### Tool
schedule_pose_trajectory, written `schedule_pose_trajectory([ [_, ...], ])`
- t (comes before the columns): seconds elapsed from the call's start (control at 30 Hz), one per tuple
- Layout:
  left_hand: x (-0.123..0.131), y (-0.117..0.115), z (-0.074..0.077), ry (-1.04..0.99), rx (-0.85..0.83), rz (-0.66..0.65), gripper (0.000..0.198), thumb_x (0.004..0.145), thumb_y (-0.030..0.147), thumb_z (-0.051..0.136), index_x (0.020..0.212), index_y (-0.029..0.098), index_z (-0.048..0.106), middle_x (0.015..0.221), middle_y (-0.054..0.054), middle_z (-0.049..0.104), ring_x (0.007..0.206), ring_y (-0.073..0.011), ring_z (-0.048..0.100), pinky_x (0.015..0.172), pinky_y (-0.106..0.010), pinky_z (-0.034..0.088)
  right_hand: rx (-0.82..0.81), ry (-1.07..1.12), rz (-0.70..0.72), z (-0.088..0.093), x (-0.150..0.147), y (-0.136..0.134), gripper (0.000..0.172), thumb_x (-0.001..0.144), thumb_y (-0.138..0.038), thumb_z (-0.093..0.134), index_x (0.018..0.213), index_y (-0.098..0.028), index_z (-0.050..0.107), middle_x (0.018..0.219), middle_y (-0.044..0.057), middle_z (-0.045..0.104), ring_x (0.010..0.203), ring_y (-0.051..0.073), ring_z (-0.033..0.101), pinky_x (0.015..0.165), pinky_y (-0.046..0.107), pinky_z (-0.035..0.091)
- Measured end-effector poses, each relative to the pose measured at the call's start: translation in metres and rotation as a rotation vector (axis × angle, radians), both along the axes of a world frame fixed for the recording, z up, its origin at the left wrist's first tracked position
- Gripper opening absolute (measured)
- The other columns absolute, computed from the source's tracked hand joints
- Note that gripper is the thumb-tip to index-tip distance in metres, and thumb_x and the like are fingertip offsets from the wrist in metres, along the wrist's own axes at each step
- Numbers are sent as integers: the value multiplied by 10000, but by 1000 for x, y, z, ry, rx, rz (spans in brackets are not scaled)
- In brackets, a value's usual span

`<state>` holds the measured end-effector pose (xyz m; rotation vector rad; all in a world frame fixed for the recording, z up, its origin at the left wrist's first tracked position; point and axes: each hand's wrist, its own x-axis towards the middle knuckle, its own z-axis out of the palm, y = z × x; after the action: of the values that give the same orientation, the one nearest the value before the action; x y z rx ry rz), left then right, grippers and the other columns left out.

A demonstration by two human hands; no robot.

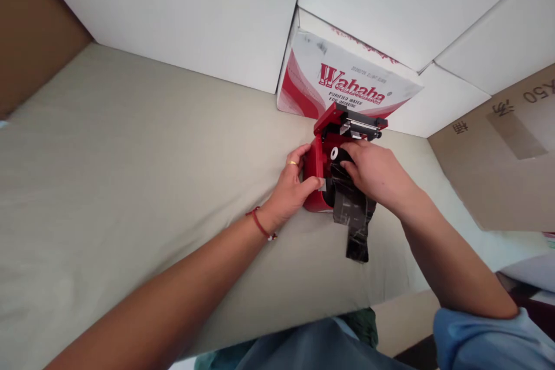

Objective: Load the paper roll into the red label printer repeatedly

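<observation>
A red label printer sits on the cloth-covered table with its hinged lid raised at the back. My left hand grips the printer's left side, with the thumb over the front edge and the fingers along the outer wall. Inside the opening, the fingers of my right hand are closed on a black roll with a white core end. From this roll a crinkled black strip hangs out over the printer's front and down onto the cloth. My right fingertips are partly hidden inside the printer.
Behind the printer stands a white and red Wahaha water carton, with white boxes stacked beside and above it. A brown carton is on the right, and another brown surface at the far left. The pale cloth has wrinkles.
</observation>
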<state>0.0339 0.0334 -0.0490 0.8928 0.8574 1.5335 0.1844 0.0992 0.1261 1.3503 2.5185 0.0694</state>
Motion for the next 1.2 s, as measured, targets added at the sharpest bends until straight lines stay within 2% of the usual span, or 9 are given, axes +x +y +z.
schedule_pose_trajectory([
  [0.1, 0, 0, 0, -2, -5, 1, 879, 824, 373, 862, 1626, 281, 515, 1798, -160, 532, 1713, -397, 518, 1483, -661, 380, 2, -46, -22, -1, -13, 2, 399, 1116, -138, 556, 1468, -131, 745, 1250, 217, 871, 1058, 379, 829, 830, 416, 556],
  [0.27, 2, 2, -1, -15, -13, -7, 900, 817, 371, 867, 1634, 264, 506, 1783, -171, 532, 1707, -401, 518, 1484, -650, 382, -31, -76, 50, -6, -21, 8, 319, 1107, -136, 576, 1361, -123, 766, 1497, 285, 771, 1198, 403, 814, 909, 434, 583],
  [0.37, 2, 3, -2, -12, -16, -6, 894, 817, 370, 871, 1632, 274, 517, 1823, -166, 482, 1728, -399, 491, 1490, -637, 376, -52, -90, 29, -14, -27, 16, 322, 1081, -108, 598, 1361, -101, 757, 1435, 305, 791, 1155, 416, 819, 896, 442, 578],
  [0.63, 1, 2, -3, -19, -20, -6, 895, 816, 385, 876, 1630, 294, 516, 1827, -152, 471, 1754, -401, 455, 1504, -649, 346, -144, 58, 24, -10, -17, 24, 412, 1105, -153, 654, 1515, -148, 691, 1324, 183, 887, 1129, 326, 846, 936, 386, 611],
  [0.73, 1, 1, -3, 10, 4, -8, 873, 855, 393, 857, 1653, 297, 515, 1823, -147, 482, 1740, -388, 473, 1491, -641, 368, -206, 355, 55, -7, 12, 4, 371, 1177, -263, 594, 1516, -195, 727, 1307, 133, 912, 1130, 299, 872, 992, 421, 670],
  [0.87, 0, 0, -3, 29, 17, 1, 861, 878, 405, 850, 1662, 280, 519, 1812, -161, 506, 1731, -386, 485, 1480, -642, 387, -15, 647, 242, -21, 58, -45, 388, 1203, -354, 621, 1556, -247, 741, 1580, 180, 826, 1434, 350, 812, 1200, 562, 671],
  [0.97, 0, -1, -1, 33, 16, 12, 833, 894, 401, 850, 1650, 280, 523, 1798, -159, 525, 1721, -373, 508, 1484, -631, 386, 115, 642, 335, -45, 84, -83, 589, 1193, -298, 641, 1778, -320, 579, 1738, 178, 723, 1609, 366, 709, 1321, 648, 596],
  [1.1, 3, -5, 1, 85, 41, 52, 747, 943, 413, 814, 1618, 284, 524, 1763, -159, 550, 1646, -357, 589, 1446, -616, 447, 199, 604, 284, -75, 95, -116, 834, 1201, -301, 613, 1952, -355, 256, 1799, 163, 669, 1698, 358, 629, 1416, 700, 486],
  [1.2, 3, -16, 7, 284, 126, 232, 585, 1049, 454, 747, 1578, 290, 561, 1718, -163, 570, 1642, -362, 575, 1414, -626, 476, 215, 598, 251, -84, 91, -124, 896, 1193, -293, 620, 1969, -351, 176, 1817, 157, 649, 1721, 348, 603, 1451, 695, 436],
])
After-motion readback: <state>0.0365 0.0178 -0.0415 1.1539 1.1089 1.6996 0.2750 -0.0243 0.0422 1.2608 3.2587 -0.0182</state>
